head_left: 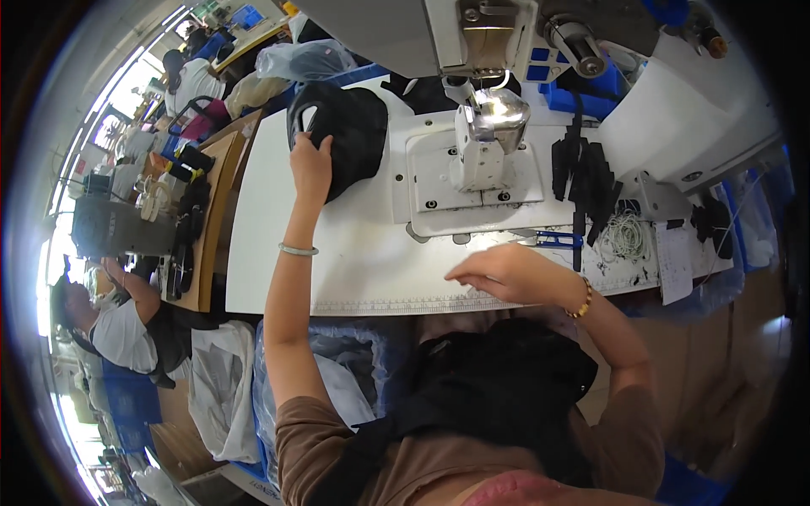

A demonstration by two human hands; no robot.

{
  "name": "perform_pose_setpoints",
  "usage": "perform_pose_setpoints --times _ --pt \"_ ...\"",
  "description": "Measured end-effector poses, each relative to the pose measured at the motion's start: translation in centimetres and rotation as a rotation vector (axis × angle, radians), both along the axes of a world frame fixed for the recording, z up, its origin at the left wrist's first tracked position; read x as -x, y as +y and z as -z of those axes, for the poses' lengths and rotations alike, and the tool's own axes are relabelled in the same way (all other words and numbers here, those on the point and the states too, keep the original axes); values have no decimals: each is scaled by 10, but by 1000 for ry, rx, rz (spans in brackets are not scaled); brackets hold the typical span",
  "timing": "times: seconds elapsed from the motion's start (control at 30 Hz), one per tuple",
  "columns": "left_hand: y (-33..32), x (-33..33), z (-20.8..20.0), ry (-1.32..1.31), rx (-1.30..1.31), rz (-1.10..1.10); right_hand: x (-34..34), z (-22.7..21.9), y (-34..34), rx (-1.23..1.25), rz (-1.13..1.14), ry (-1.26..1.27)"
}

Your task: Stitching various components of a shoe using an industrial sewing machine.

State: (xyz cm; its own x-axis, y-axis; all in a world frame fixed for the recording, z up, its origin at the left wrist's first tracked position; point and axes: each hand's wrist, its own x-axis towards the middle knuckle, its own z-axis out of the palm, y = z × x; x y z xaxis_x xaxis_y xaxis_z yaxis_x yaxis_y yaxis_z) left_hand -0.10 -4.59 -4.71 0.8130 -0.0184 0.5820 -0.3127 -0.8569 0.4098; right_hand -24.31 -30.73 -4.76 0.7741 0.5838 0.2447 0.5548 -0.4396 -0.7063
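Note:
On the far left of the white sewing table (278, 253) lies a soft black sewn piece (359, 143) with a whitish patch showing near its upper left. My left hand (312, 169) reaches out to it and grips its near left side, thumb and fingers on the material; some fingertips are hidden. My right hand (510, 274) hovers above the table's front edge, its fingers loosely bent and pointing left, with nothing seen in them. Behind it stands the sewing machine's post (485, 156), under a lit metal head (502, 105). Blue-handled snips (553, 239) lie just beyond this hand.
Black strips (582, 169) and a tangle of pale cord (624, 236) lie on the right. A ruler strip (405, 305) runs along the front edge. Plastic-lined bins (354, 337) stand below. At left, a co-worker (126, 325) sits by another machine (118, 228).

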Motion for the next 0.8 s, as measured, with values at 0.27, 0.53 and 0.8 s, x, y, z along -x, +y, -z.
perform_pose_setpoints --times 0.27,0.53,0.8 --pt "18 -4 -9 173 88 -14 -53 18 14 79 -39 -263" --pt "34 32 -13 -168 344 -62 -50 32 32 211 -80 -351" --pt "-23 197 -35 -30 1356 72 -22 4 44 -708 61 492"
